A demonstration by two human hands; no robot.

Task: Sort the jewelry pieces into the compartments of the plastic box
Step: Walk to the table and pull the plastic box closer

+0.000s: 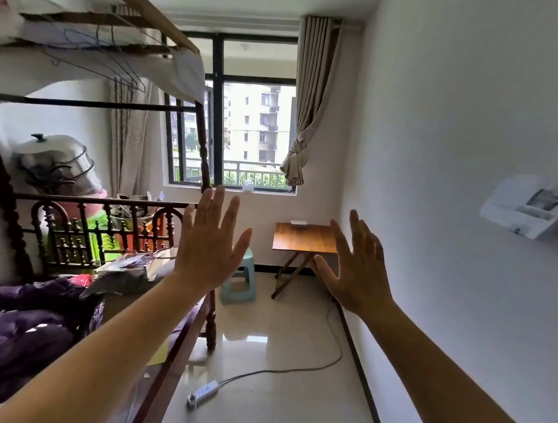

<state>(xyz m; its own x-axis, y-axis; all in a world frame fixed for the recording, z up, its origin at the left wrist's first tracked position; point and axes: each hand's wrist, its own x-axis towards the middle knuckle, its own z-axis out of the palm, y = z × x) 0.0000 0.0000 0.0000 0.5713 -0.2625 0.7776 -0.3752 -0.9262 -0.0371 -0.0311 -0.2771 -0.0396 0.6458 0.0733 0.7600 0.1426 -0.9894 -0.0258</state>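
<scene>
Two hands are up at arm's length, left hand (209, 251) and right hand (357, 273), backs to the camera, fingers spread wide, nothing held. Beyond the right hand stands a small wooden folding table (305, 240) with a small white object (299, 223) on top; possibly the plastic box, too far off to tell. No jewelry visible. Best move now, I'd say: lower the hands, cross to that table, mind the cable (295, 370) underfoot. No writing readable anywhere.
</scene>
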